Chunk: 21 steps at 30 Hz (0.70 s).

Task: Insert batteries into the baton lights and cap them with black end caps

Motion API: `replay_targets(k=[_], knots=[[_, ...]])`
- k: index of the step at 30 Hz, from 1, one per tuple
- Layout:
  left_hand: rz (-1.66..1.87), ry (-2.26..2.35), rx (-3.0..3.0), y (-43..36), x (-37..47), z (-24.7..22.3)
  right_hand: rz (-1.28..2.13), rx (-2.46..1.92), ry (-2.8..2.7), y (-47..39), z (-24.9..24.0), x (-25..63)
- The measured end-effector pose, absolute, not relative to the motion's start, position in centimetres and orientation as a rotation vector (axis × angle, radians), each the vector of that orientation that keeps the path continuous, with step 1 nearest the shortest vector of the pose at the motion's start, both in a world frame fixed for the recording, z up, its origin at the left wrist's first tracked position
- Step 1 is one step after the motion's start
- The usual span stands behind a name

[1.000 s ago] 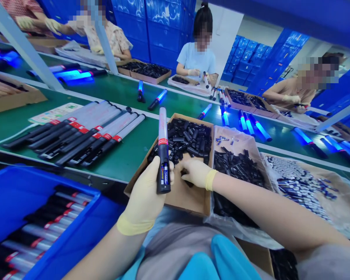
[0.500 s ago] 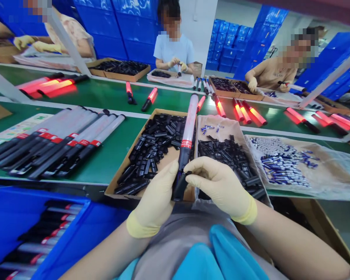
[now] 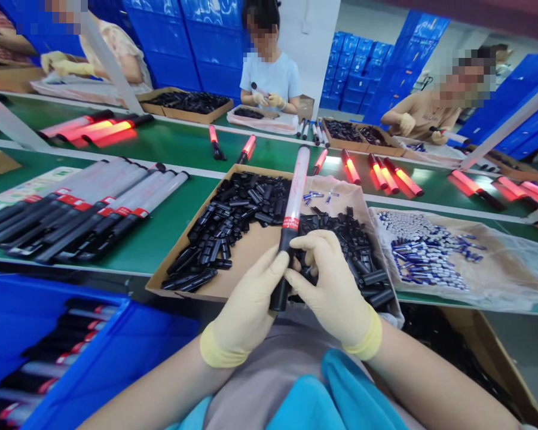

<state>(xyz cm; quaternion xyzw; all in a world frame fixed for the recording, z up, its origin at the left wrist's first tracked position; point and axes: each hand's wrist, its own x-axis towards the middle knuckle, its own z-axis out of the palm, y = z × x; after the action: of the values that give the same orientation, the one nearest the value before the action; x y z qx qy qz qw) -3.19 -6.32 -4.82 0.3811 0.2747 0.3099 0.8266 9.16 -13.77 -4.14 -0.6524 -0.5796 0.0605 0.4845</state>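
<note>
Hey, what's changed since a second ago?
The yellow-gloved right hand came out of the brown cardboard box and now touches the black-handled frosted stick, whose batteries no longer show. The glowing sticks across the green surface turned from blue to red. The left hand still holds its stick; the unlit pile stayed put.

The big box (image 3: 251, 248) sat on the table (image 3: 174, 230), in front of the person, with small parts (image 3: 210, 230) in it. Just right of it was a tray (image 3: 349, 196), with more parts (image 3: 363, 248) in it and a few batteries (image 3: 314, 196) at its far end. Next to that, on the right, a wide tray (image 3: 502, 266) held lots of batteries (image 3: 430, 263). Left of the box, sticks (image 3: 130, 209) lay side by side. Other sticks (image 3: 403, 179) lay behind the boxes. Low on the left, below the table top, a bin (image 3: 22, 292) had sticks in it.
</note>
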Motion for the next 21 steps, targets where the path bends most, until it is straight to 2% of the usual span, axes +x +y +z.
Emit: replay_targets(k=[3,6,9,11,15,21], knots=[[0.556,0.532,0.877,-6.2,-2.6,-4.6,0.118,-1.575,-1.428,-14.5,-3.6,9.4],[0.565,0.577,0.897,-5.3,-2.8,-4.5,0.017,-1.481,-1.813,-15.1,-2.7,8.9],[0.52,0.589,0.767,-4.0,-3.1,-4.2,-0.204,-1.444,-2.293,-14.3,-2.5,8.2],[0.488,0.567,0.648,-3.1,-3.3,-3.9,-0.394,-1.419,-2.401,-12.7,-2.7,8.1],[0.597,0.51,0.598,-1.3,-4.2,-3.5,-0.44,-1.408,-2.378,-6.4,-2.9,10.7],[0.91,0.647,0.948,1.8,-9.0,-4.6,-0.233,-2.065,-1.921,4.7,-2.6,21.7]])
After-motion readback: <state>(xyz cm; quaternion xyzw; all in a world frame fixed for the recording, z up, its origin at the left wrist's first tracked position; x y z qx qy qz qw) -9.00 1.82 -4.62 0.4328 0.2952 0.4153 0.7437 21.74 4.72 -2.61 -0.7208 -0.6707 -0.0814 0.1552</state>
